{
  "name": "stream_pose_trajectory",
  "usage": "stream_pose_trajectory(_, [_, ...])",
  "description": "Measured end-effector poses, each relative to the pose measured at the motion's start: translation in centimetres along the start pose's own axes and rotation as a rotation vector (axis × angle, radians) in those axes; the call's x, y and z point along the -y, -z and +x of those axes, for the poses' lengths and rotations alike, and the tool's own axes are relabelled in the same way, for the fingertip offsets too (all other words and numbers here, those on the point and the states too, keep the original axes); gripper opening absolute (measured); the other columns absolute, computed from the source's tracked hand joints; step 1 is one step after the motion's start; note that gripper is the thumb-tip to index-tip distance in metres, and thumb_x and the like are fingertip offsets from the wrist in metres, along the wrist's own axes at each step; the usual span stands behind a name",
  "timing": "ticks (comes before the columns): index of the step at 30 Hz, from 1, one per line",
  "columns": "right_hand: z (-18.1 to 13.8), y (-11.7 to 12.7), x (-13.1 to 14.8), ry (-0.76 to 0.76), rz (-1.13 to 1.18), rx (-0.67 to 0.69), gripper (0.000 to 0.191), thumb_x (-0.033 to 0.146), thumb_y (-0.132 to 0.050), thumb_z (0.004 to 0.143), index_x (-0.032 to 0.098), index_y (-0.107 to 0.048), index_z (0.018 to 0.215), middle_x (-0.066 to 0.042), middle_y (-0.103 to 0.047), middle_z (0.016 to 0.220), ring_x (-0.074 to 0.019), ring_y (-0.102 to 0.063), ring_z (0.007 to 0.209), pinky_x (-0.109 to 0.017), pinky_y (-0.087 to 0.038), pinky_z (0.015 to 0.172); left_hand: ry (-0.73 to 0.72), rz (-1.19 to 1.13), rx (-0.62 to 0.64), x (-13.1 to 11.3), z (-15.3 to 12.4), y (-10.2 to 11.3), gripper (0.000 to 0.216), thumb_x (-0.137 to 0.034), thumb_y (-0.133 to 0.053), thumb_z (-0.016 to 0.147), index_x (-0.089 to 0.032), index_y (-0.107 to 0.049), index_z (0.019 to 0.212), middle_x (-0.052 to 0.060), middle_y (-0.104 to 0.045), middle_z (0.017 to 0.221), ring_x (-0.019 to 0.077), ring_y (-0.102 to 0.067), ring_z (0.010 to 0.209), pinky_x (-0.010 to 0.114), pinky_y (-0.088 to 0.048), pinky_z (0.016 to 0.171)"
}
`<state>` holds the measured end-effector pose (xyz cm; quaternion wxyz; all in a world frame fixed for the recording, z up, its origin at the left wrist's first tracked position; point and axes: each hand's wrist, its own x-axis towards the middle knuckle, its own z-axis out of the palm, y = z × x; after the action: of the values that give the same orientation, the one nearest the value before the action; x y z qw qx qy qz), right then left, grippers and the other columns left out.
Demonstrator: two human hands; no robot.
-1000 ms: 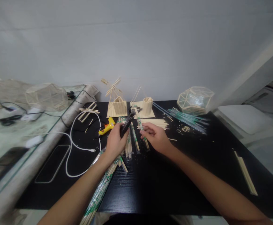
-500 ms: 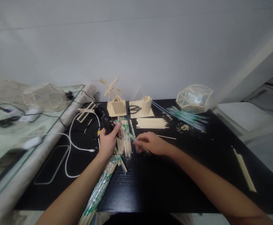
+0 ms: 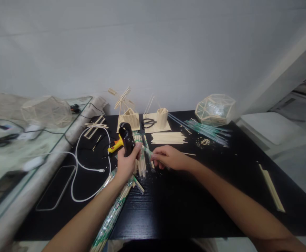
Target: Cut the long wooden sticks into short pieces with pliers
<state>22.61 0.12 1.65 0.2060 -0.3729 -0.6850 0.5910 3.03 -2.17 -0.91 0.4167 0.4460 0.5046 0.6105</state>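
Observation:
My left hand point(image 3: 128, 159) is closed around a black hand tool point(image 3: 127, 138) with a curved, hook-like top; I cannot make out its exact kind. My right hand point(image 3: 167, 157) pinches the near end of a pair of chopsticks in a clear-and-green wrapper point(image 3: 147, 151), whose other end reaches the left fingertips. Under and between the hands lie several wrapped chopsticks point(image 3: 141, 164). Just left of the black tool is a yellow glue gun point(image 3: 115, 144) on the table. A large bag of wrapped chopsticks point(image 3: 111, 217) lies beneath my left forearm.
Two stick models, a windmill-like house point(image 3: 130, 119) and a round tower point(image 3: 162, 117), stand at the back. Before them lies a row of bare sticks point(image 3: 168, 137). Empty wrappers point(image 3: 208, 131) and a stick polyhedron point(image 3: 215, 108) are at right. A white cable point(image 3: 76, 175) loops at left.
My left hand has moved slightly right and down with the black tool, bringing the yellow glue gun into fuller view. My right hand stays at the wrapped chopsticks. The view has shifted a little.

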Motion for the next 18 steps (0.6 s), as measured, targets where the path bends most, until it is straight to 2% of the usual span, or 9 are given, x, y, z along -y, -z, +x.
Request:
stream_pose_trajectory(2, [-0.1,0.9,0.0,-0.019,-0.033,0.026,0.02,0.03,-0.06,0.094,0.015,-0.067,0.084,-0.001,-0.067,0.073,-0.0096,-0.059,0.057,-0.02,-0.048,0.054,-0.029,-0.075,-0.015,0.1,0.6,0.4,0.038,-0.051,-0.078,0.08,-0.015,-0.071,0.089,-0.002,-0.058,0.064,0.0098,-0.052,0.056,0.023,-0.043,0.055])
stream_pose_trajectory(5, [-0.4,2.2,0.0,-0.055,-0.075,0.063,0.016,0.026,-0.061,0.092,0.014,-0.07,0.087,-0.003,-0.069,0.077,-0.0106,-0.062,0.062,-0.022,-0.051,0.058,-0.016,-0.11,-0.082,0.4,1.6,1.0,0.037,-0.048,-0.083,0.075,-0.016,-0.069,0.088,-0.003,-0.058,0.065,0.0092,-0.051,0.056,0.022,-0.043,0.054])
stream_pose_trajectory(9, [-0.9,4.2,0.2,-0.06,-0.148,0.048,0.019,0.028,-0.061,0.091,0.013,-0.072,0.091,-0.005,-0.071,0.078,-0.013,-0.064,0.065,-0.025,-0.053,0.061,-0.008,0.068,-0.037,1.2,2.0,1.6,0.037,-0.05,-0.079,0.078,-0.015,-0.069,0.086,-0.001,-0.06,0.067,0.01,-0.051,0.056,0.023,-0.043,0.053])
stream_pose_trajectory(13, [-2.1,8.0,0.8,-0.115,-0.374,-0.011,0.023,0.031,-0.061,0.093,0.015,-0.073,0.081,-0.007,-0.074,0.079,-0.015,-0.065,0.064,-0.027,-0.052,0.062,-0.085,0.232,-0.12,1.6,2.2,2.0,0.037,-0.051,-0.074,0.083,-0.015,-0.067,0.082,-0.001,-0.06,0.067,0.01,-0.051,0.058,0.022,-0.041,0.054])
stream_pose_trajectory(15, [-3.0,10.8,0.5,-0.212,-0.482,-0.113,0.023,0.029,-0.06,0.094,0.016,-0.073,0.081,-0.009,-0.075,0.082,-0.0173,-0.066,0.068,-0.029,-0.052,0.063,-0.105,0.2,-0.173,1.7,2.4,2.2,0.037,-0.052,-0.071,0.085,-0.016,-0.065,0.081,-0.001,-0.059,0.067,0.0092,-0.05,0.057,0.021,-0.04,0.053])
stream_pose_trajectory(16, [-3.5,12.3,0.2,-0.281,-0.55,-0.219,0.023,0.027,-0.058,0.095,0.016,-0.073,0.082,-0.009,-0.075,0.083,-0.0186,-0.067,0.068,-0.031,-0.052,0.064,-0.097,0.167,-0.191,1.7,2.6,2.3,0.038,-0.053,-0.071,0.085,-0.016,-0.064,0.081,-0.002,-0.058,0.067,0.0088,-0.048,0.055,0.021,-0.04,0.052])
stream_pose_trajectory(18, [-4.5,15.3,-1.0,-0.425,-0.739,-0.554,0.026,0.025,-0.055,0.095,0.018,-0.073,0.078,-0.011,-0.074,0.081,-0.023,-0.069,0.074,-0.036,-0.053,0.073,-0.066,0.09,-0.214,1.7,2.9,2.3,0.039,-0.054,-0.072,0.084,-0.017,-0.061,0.079,-0.003,-0.056,0.065,0.0081,-0.046,0.053,0.021,-0.039,0.05])
